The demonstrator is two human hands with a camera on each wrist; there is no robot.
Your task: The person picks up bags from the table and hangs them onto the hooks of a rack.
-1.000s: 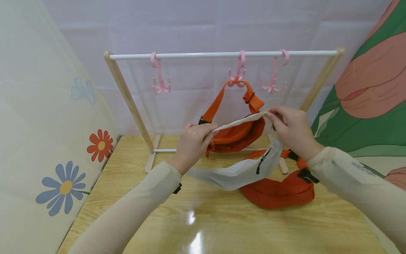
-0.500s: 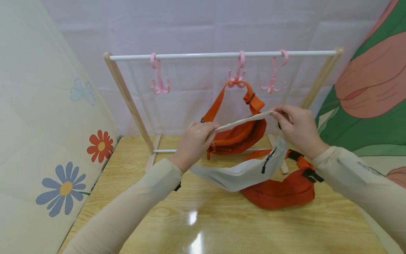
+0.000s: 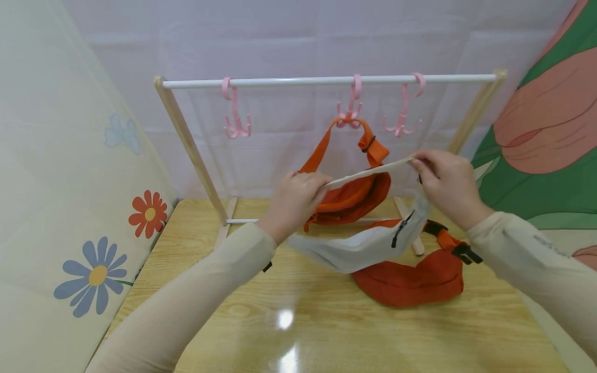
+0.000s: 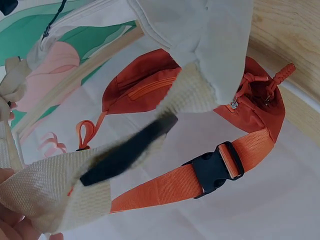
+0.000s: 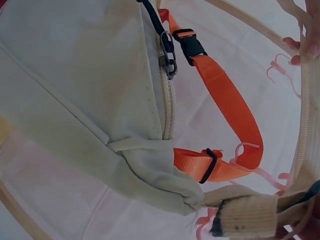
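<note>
An off-white waist bag (image 3: 350, 254) hangs in the air above the table, tilted, with its black zip pull showing. Its cream strap (image 3: 370, 172) stretches between both hands. My left hand (image 3: 296, 201) grips the strap at one end; my right hand (image 3: 449, 182) pinches it at the other, slightly higher. A black buckle part (image 4: 130, 150) sits on this strap in the left wrist view. Just behind, an orange waist bag (image 3: 359, 194) hangs by its strap from the middle pink hook (image 3: 349, 111). The fingertips of the left hand are partly hidden behind the strap.
Another red-orange waist bag (image 3: 415, 285) lies on the wooden table (image 3: 373, 336), partly behind the off-white one. Pink hooks hang left (image 3: 237, 122) and right (image 3: 401, 119) on the white rail (image 3: 289, 81). Wooden posts (image 3: 188, 145) support the rack.
Both hands have shifted to the right and slightly up, carrying the off-white waist bag along. The hanging orange bag and the one on the table stay in place.
</note>
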